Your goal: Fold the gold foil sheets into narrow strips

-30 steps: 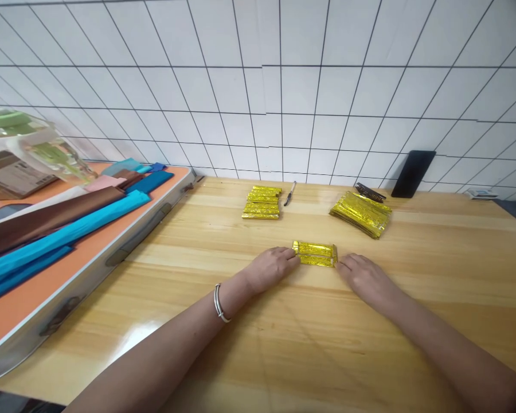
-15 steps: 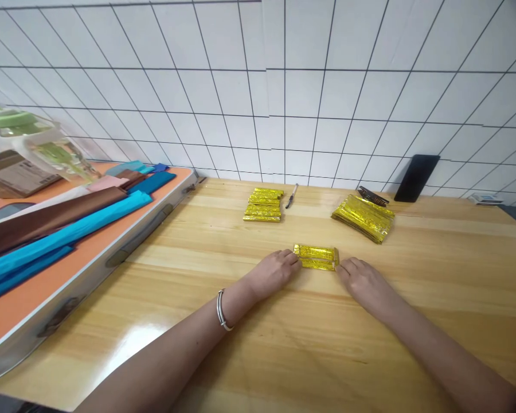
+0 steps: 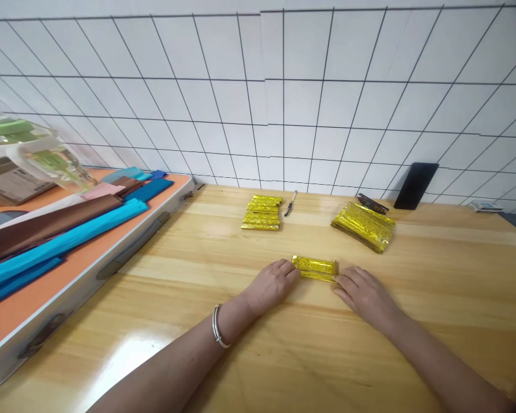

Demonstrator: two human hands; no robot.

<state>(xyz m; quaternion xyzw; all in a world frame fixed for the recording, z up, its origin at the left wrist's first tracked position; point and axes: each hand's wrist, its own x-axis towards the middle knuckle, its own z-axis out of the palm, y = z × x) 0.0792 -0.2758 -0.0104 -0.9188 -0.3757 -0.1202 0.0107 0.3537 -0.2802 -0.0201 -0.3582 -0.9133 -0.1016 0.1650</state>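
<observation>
A shiny gold foil sheet (image 3: 316, 265) lies on the wooden table between my two hands, its near edge folded up in a narrow strip. My left hand (image 3: 276, 281) has its fingers closed on the sheet's left end; a silver bangle circles that wrist. At the right end, my right hand (image 3: 361, 291) pinches the near corner between thumb and fingers. Beyond my left hand several narrow folded gold foil strips (image 3: 261, 213) lie in a row. A stack of flat gold foil sheets (image 3: 364, 226) sits past my right hand.
A pen (image 3: 290, 204) lies beside the strips. Behind the stack are a dark clip-like object (image 3: 372, 204) and a black phone (image 3: 415, 185) leaning on the tiled wall. On the left, an orange-topped surface (image 3: 86, 241) bears rolls of coloured paper, a cardboard box (image 3: 15, 182) and a green-lidded bottle (image 3: 34, 146).
The foil's near edge is folded over further, so the sheet looks narrower. My right thumb has shifted to the near corner. The whole view has tilted slightly upward.
</observation>
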